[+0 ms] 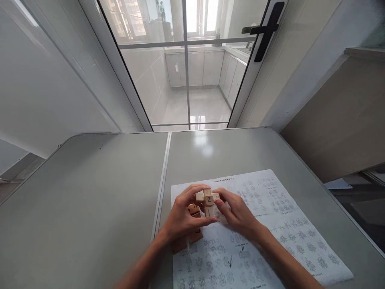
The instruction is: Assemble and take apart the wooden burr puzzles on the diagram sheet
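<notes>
A small light-wood burr puzzle (208,201), cross-shaped with bars jutting out, is held up over the printed sheet (249,188). One block on its front bears a black "2". My left hand (183,210) grips it from the left, fingers at the top and thumb along the bottom. At the right-hand bar, my right hand (236,206) has its thumb and index finger closed on the end. Behind and below my left hand lie darker brown wooden pieces (197,236) with black marks, partly hidden by that hand.
The sheet carries rows of puzzle diagrams and a few pen ticks. It lies on a grey table (105,200) with a pale seam (162,176) running away from me. Beyond the far edge stands a glass door (186,80) with a black handle (267,30).
</notes>
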The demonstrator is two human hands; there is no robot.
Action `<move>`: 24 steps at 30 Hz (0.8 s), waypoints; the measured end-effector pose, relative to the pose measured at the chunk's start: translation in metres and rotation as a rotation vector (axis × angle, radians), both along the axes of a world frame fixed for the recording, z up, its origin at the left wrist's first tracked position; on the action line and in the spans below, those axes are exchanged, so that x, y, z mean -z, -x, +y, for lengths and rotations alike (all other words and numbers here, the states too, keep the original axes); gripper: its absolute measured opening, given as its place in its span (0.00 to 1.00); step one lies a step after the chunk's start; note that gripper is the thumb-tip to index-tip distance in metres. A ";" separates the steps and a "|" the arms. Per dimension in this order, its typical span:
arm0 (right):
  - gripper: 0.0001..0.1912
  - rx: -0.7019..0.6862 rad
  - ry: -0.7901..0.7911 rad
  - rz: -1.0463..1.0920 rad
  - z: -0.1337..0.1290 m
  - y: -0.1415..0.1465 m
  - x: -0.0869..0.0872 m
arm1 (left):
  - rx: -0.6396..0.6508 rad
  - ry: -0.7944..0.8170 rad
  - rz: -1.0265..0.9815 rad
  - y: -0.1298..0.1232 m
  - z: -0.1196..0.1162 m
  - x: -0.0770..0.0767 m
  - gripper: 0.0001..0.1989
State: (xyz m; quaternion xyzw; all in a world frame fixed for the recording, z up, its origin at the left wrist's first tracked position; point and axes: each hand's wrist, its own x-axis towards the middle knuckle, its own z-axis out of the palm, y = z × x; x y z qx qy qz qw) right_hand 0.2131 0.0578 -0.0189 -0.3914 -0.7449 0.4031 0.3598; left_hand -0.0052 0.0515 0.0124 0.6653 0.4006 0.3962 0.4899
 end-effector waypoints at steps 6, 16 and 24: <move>0.24 -0.020 0.117 0.077 0.000 0.003 0.003 | -0.027 -0.122 0.120 0.003 0.001 0.001 0.35; 0.29 -0.158 0.378 0.318 0.000 0.002 0.008 | -0.019 -0.439 0.180 0.003 -0.003 0.007 0.34; 0.27 -0.111 0.581 0.480 0.001 0.008 0.007 | -0.001 -0.389 0.235 0.001 0.001 0.009 0.39</move>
